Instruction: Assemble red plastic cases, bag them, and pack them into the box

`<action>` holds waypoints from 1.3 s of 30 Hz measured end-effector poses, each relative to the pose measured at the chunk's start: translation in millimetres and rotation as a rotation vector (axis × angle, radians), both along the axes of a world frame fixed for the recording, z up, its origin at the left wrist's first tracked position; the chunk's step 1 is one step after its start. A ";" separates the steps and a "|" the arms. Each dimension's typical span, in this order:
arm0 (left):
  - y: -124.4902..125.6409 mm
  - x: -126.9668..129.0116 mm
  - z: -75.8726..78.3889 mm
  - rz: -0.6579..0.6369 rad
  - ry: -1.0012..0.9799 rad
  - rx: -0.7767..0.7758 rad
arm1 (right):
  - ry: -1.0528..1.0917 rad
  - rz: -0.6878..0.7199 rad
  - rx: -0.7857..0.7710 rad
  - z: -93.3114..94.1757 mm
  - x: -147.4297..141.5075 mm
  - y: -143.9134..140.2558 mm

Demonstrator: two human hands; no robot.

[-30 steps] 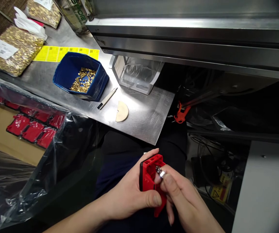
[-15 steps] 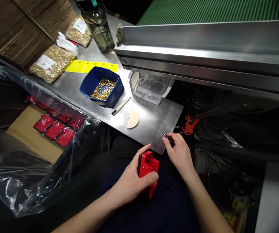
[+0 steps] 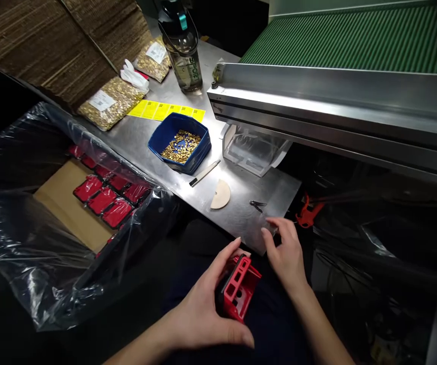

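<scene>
In the head view, a blue bin [image 3: 202, 153] holding small brass-coloured pieces [image 3: 180, 147] stands on the metal table [image 3: 277, 191]. Nearer the person than the bin and to its right, the left hand [image 3: 203, 312] holds a red part [image 3: 246, 294] with a black backing, its slotted edge facing up; the fingers lie behind it, and the thumb stands out in front. Further right of the bin, at the table's near corner, the right hand [image 3: 287, 253] holds nothing that shows, thumb and forefinger a little apart. Just beyond those fingertips, right of the bin and nearer the person, a small metal clipper [image 3: 257, 205] lies on the table.

Just beside the bin, on its near right side, lies a utility knife [image 3: 205, 173], then a pale half-disc [image 3: 221, 194]. To the bin's right is a clear tray [image 3: 256, 152]. Behind the bin run a yellow label strip [image 3: 161, 110] and, further back, a bottle [image 3: 186, 68]. A filled bag [image 3: 117, 101] lies to its left. Nearer the person on that left side, a film-lined box [image 3: 64, 203] contains more red parts [image 3: 102, 200].
</scene>
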State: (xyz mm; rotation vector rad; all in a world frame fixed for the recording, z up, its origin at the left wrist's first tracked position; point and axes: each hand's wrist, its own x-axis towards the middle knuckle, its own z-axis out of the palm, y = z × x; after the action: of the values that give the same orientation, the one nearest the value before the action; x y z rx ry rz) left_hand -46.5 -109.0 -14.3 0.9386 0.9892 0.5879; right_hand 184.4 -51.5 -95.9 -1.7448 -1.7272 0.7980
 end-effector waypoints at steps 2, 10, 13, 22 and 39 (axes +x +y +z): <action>-0.9 -1.2 -3.5 0.005 -0.037 0.054 | 0.184 0.010 -0.153 16.8 3.5 -26.6; 12.0 16.9 -2.1 0.063 0.053 0.102 | 0.401 -0.020 -0.245 40.6 -2.1 -96.8; 21.2 27.1 -6.1 0.112 0.128 -0.024 | 0.315 -0.021 -0.168 43.4 2.1 -97.7; 24.3 48.2 -13.8 0.126 0.155 -0.174 | 0.303 0.492 -0.159 67.9 7.1 -83.8; 37.6 46.0 -21.3 0.118 0.073 -0.063 | 0.504 0.349 -0.175 62.4 10.3 -85.0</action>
State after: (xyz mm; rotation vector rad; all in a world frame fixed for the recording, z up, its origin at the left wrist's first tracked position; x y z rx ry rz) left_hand -0.5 -71.4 -35.6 0.8548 1.1282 0.6207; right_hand 194.6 -136.6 -33.5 -1.2029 -1.6545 1.4383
